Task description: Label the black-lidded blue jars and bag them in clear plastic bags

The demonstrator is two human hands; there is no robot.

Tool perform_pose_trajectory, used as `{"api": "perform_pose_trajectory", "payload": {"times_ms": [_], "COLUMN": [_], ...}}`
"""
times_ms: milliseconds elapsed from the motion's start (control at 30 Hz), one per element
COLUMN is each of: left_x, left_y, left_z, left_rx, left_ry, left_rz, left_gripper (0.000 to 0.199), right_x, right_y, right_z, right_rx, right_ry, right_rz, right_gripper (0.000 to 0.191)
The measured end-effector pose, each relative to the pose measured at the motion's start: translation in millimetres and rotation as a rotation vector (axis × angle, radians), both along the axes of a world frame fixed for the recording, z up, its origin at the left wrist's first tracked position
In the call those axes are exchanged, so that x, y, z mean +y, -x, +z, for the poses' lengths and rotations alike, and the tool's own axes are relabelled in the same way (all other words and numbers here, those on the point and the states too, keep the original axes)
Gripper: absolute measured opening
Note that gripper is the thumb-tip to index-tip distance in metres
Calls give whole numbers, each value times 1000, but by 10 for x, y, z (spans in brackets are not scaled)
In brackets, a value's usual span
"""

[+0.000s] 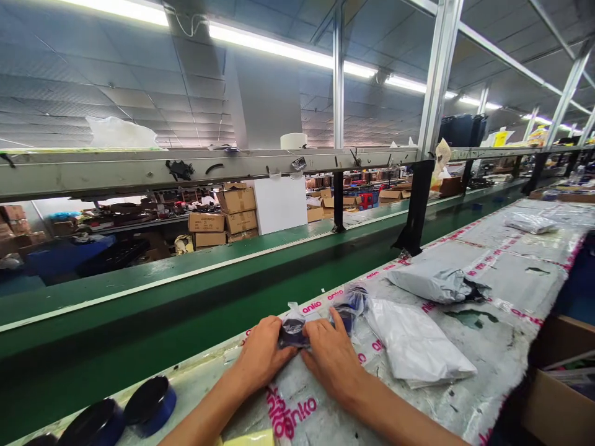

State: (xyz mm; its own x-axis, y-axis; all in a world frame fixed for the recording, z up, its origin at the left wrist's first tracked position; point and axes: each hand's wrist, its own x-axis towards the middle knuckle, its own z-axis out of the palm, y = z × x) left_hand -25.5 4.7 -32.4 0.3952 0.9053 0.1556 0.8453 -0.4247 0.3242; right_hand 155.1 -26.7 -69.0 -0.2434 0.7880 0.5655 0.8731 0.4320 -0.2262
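On the worktable a round, dark blue tin-like piece in a clear plastic bag (294,333) lies between my two hands. My left hand (264,350) grips its left side, thumb along the near edge. My right hand (331,354) presses on its right side with bent fingers, the index finger lifted a little. Just beyond the right hand is another bagged dark blue piece (346,313). A stack of flat white plastic bags (418,344) lies to the right. Unbagged dark blue round pieces (151,406) stand near the table's left edge.
A green conveyor belt (195,303) runs behind the table (506,297). Above it a metal shelf (223,167) stands on posts. A grey plastic mailer (427,280) lies farther right, and a yellow pad (248,438) sits at the near edge. A cardboard box (560,402) is at lower right.
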Motion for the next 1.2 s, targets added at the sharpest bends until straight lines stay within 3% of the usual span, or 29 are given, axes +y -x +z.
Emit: {"api": "perform_pose_trajectory", "payload": {"times_ms": [100, 300, 567, 833, 1067, 1200], "left_x": [4, -83, -121, -128, -27, 3], "left_y": [-5, -36, -228, -299, -350, -339], "left_z": [52, 178, 272, 522, 377, 320], "left_rx": [-2, 15, 177, 213, 80, -27], "left_ry": [-5, 32, -142, -210, -186, -194], "left_rz": [19, 36, 184, 212, 202, 188], "left_gripper": [25, 54, 50, 44, 41, 42], "right_x": [60, 102, 145, 280, 194, 18], "right_y": [-10, -106, -94, -266, -380, -310], "right_z": [77, 230, 324, 628, 692, 645], "right_rx": [48, 139, 190, 15, -3, -14], "right_ry": [-4, 30, 61, 55, 23, 39], "right_rz": [-24, -41, -75, -53, -101, -1], "right_gripper": [17, 15, 23, 25, 29, 21]}}
